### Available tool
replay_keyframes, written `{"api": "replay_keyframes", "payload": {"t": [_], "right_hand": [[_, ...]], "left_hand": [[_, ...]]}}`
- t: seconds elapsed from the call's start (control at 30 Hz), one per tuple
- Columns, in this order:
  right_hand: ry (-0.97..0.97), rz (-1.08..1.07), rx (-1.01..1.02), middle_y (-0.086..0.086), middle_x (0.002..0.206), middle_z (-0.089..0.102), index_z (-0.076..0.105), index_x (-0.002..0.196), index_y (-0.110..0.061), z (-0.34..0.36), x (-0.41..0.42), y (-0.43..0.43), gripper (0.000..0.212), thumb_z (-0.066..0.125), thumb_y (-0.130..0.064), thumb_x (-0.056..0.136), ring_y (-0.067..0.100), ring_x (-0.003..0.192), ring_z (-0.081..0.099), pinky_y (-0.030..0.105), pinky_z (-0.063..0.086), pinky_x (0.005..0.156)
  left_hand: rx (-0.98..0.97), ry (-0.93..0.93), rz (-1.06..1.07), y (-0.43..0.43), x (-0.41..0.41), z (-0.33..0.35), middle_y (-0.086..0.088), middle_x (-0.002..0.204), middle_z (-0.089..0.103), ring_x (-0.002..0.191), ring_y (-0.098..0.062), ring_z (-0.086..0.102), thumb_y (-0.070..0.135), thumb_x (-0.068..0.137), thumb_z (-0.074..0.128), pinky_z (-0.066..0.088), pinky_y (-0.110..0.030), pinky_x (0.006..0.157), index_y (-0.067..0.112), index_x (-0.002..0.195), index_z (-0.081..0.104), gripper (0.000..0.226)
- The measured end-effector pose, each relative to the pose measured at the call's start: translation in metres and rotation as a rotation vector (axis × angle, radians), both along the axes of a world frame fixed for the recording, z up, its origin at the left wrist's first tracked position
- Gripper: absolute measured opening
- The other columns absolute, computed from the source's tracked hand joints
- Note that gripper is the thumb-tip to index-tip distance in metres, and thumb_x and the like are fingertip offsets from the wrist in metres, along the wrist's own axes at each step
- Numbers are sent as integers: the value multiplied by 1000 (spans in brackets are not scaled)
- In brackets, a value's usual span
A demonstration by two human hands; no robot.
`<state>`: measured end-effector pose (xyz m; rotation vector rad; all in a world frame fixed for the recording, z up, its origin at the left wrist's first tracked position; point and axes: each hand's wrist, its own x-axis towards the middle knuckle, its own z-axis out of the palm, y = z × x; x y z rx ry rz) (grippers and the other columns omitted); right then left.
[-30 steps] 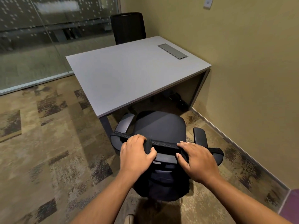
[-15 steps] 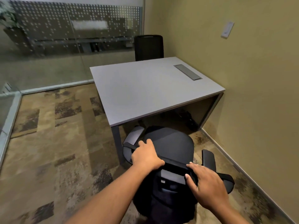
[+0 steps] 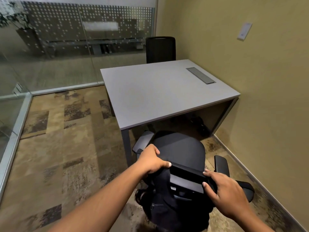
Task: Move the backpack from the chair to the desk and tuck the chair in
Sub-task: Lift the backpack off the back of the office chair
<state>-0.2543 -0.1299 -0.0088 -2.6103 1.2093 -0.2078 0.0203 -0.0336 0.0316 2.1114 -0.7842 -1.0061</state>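
Note:
A black office chair (image 3: 181, 148) stands at the near edge of the grey desk (image 3: 155, 92), its seat partly under the desktop. A black backpack (image 3: 161, 209) hangs behind the chair's backrest, with a strap looped over the top edge. My left hand (image 3: 152, 162) is closed over the backrest's left top corner, on that strap. My right hand (image 3: 224, 190) grips the right part of the backrest's top edge. The lower backpack is cut off by the frame's bottom.
The desk's grey leg (image 3: 126, 144) stands just left of the chair's left armrest (image 3: 142, 143). A yellow wall (image 3: 267, 106) runs close on the right. A second black chair (image 3: 160, 49) sits behind the desk. Glass partitions (image 3: 66, 51) close off the left and back.
My view has risen and swung left, so the desk sits further right. My left hand slid toward the backrest's left corner. The chair has turned slightly.

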Motion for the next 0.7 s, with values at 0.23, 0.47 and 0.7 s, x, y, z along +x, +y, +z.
{"api": "replay_keyframes", "payload": {"t": [0.23,0.47,0.7], "right_hand": [[2,3,16,-26,129,60,60,121,-43,-1,-2,-4,47,39,-66,85,1,117,56,22,39,84],[-3,-19,6,-28,126,60,60,122,-44,1,-3,0,48,38,-65,85,1,116,56,23,37,85],[15,-32,34,-30,127,58,57,122,-47,4,-8,2,45,38,-66,85,4,116,57,27,41,84]], "left_hand": [[-131,85,150,19,19,-13,-4,85,52,70,-20,46,33,69,87,38,-34,59,19,89,45,50],[-149,278,363,33,24,-27,-3,76,40,55,-15,33,26,73,86,26,-30,47,16,80,37,51],[-114,472,473,59,4,-48,-3,64,47,50,-16,41,33,69,90,31,-25,47,18,69,40,53]]}}
